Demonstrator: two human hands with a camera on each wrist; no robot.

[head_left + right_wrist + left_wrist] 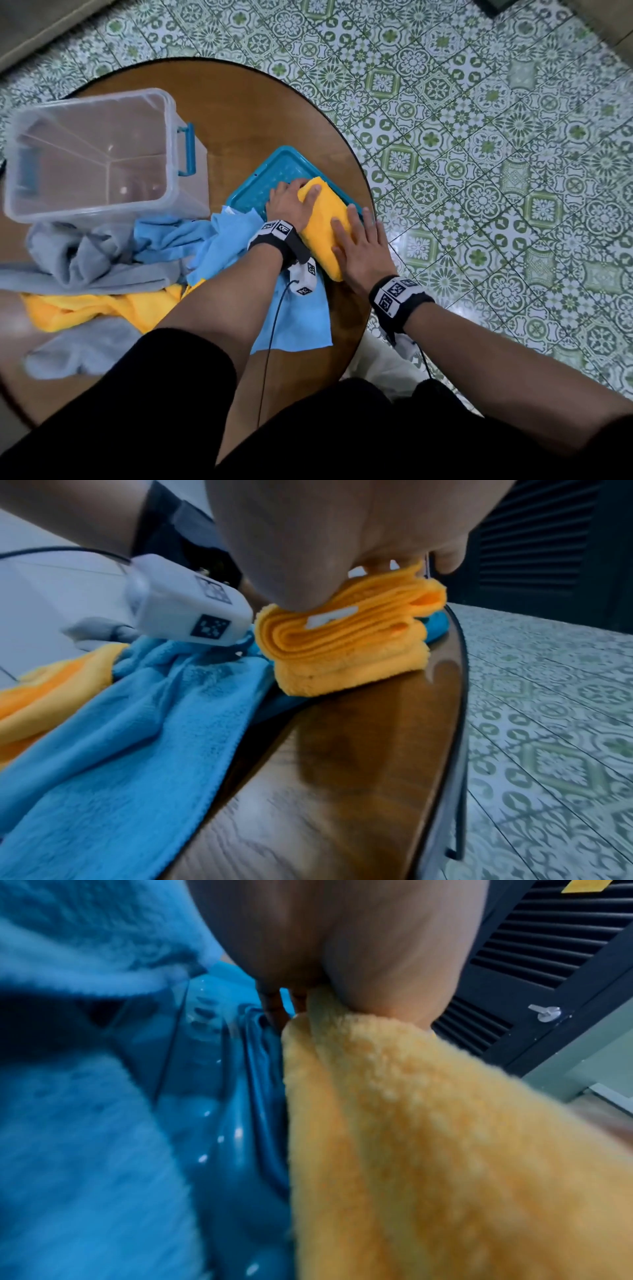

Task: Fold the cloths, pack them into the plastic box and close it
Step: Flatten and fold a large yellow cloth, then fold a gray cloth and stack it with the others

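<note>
Near the table's (260,113) right edge, the folded yellow cloth (327,222) lies half on the teal lid (270,171), its long axis running from near edge to far. The left hand (291,205) grips its far end, seemingly thumb on top; the right hand (359,253) presses flat, fingers straight. The plastic box (92,150) stands open, well to the left.

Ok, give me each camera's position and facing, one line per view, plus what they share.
Head: looks steeply down at the round table; both forearms, left hand and right hand on the folded yellow cloth.
Left wrist: looks along the palm; fingertips at the cloth's edge, teal lid beneath.
Right wrist: low over the table edge, facing the cloth's layered end; palm above.
Shared: the yellow cloth appears in all three.
</note>
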